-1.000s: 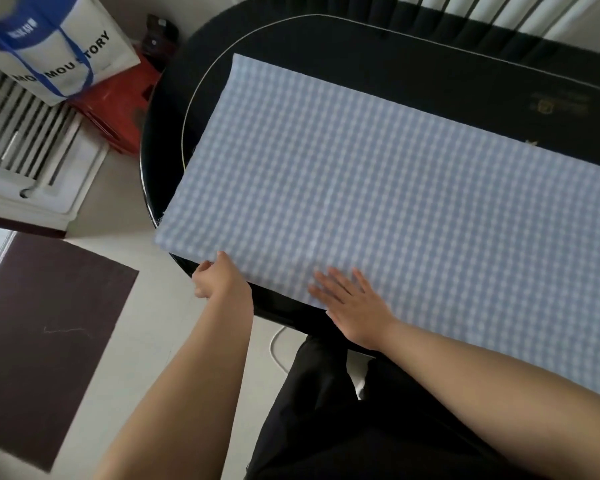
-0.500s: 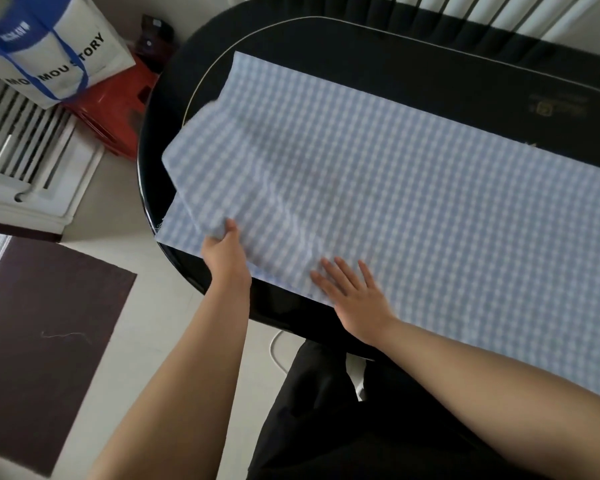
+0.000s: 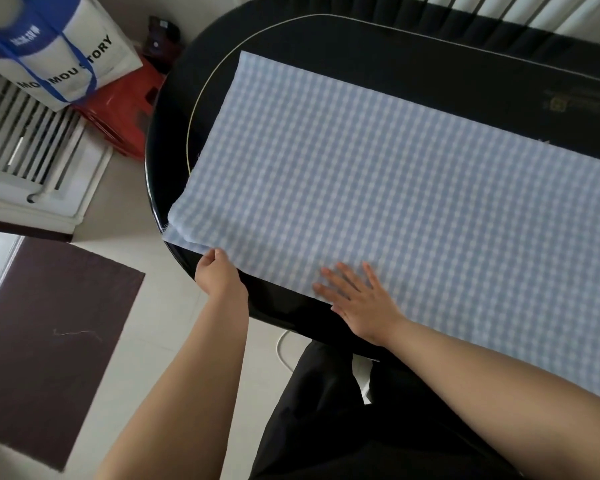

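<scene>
A light blue checked cloth (image 3: 378, 174) lies folded in layers on a black oval table (image 3: 378, 46). Its left end reaches the table's left rim and overhangs it a little. My left hand (image 3: 219, 275) pinches the cloth's near edge close to the near left corner, fingers curled round the edge. My right hand (image 3: 357, 299) lies flat on the cloth at its near edge, fingers spread and straight. The cloth runs on to the right past the frame's edge.
Left of the table stand a white and blue bag (image 3: 56, 53), a red crate (image 3: 122, 112) and a white slatted unit (image 3: 32, 154). A dark mat (image 3: 49, 334) lies on the pale floor. A white cable (image 3: 284, 348) hangs under the table.
Half a second ago my left hand had lifted the cloth's left end up off the table; now that end lies flat again and the hand is back at the near edge. My right hand stayed put.
</scene>
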`<state>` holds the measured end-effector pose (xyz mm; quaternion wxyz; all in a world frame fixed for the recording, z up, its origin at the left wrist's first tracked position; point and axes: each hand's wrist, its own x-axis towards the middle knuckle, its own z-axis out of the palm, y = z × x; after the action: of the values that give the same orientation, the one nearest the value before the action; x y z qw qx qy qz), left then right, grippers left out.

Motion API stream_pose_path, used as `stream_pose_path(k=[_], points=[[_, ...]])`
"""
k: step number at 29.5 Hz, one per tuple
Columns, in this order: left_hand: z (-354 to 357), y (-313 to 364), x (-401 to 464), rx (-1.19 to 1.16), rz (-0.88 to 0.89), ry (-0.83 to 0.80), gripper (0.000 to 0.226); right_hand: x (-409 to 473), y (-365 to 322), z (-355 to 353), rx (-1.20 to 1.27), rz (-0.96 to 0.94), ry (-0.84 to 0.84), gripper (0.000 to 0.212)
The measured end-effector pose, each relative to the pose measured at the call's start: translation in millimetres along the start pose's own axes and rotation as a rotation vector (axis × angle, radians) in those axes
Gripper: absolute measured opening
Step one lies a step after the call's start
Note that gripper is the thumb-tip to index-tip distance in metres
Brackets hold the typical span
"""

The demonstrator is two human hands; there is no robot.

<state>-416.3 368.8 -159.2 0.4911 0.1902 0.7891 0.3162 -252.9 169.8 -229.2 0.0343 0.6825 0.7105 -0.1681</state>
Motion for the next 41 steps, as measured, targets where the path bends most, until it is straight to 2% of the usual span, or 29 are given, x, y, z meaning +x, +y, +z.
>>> stream_pose_path(k=[5, 9, 11, 12, 13, 16, 19, 21, 24, 25, 27, 28, 31, 34, 36, 37, 39, 41], points=[[7, 18, 13, 0.031, -0.004, -0.018, 0.025, 14, 7, -16, -0.011, 0.013, -0.090, 0.055], [6, 31, 15, 0.062, -0.044, -0.044, 0.011, 12, 5, -17, -0.006, 0.004, -0.172, 0.055], [6, 35, 23, 0.039, -0.076, -0.029, 0.049, 12, 6, -17, 0.013, 0.005, -0.186, 0.056], [7, 35, 25, 0.059, -0.085, -0.005, 0.062, 12, 6, -19, 0.030, 0.006, -0.198, 0.056], [6, 34, 28, 0.103, -0.091, -0.004, 0.065, 12, 5, -22, 0.040, 0.009, -0.213, 0.057], [3, 32, 24, 0.136, -0.084, 0.003, 0.028, 13, 4, -31, 0.040, 0.014, -0.285, 0.058], [6, 35, 23, 0.190, -0.020, -0.056, 0.030, 13, -2, -35, 0.017, -0.040, -0.312, 0.062], [5, 39, 18, 0.154, -0.040, -0.082, 0.028, 10, -9, -33, -0.019, -0.104, -0.271, 0.064], [8, 48, 6, 0.025, -0.129, -0.156, 0.008, 9, -15, -33, 0.022, -0.094, -0.279, 0.077], [11, 49, -2, -0.012, -0.134, -0.201, 0.008, 9, -17, -33, 0.036, -0.079, -0.269, 0.079], [18, 50, -17, 0.013, -0.103, -0.284, 0.027, 8, -18, -35, 0.046, -0.037, -0.242, 0.074], [21, 49, -27, 0.065, -0.066, -0.318, 0.027, 6, -18, -36, 0.044, -0.020, -0.256, 0.070], [33, 42, -67, 0.155, 0.088, -0.382, 0.010, 5, -19, -38, -0.004, -0.012, -0.294, 0.066], [46, 23, -117, 0.308, 0.378, -0.449, 0.040, 7, -19, -51, 0.027, -0.020, -0.328, 0.061], [54, 6, -150, 0.499, 0.590, -0.545, 0.044, 1, -16, -69, 0.281, 0.038, -0.244, 0.050], [55, -7, -165, 0.637, 0.701, -0.589, 0.043, -7, -9, -73, 0.449, 0.141, -0.134, 0.041], [55, -34, -187, 0.884, 0.912, -0.671, 0.037, -35, 15, -72, 0.790, 0.529, 0.167, 0.026], [54, -68, -199, 1.078, 1.072, -0.776, 0.024, -77, 48, -70, 1.158, 0.958, 0.473, 0.028]])
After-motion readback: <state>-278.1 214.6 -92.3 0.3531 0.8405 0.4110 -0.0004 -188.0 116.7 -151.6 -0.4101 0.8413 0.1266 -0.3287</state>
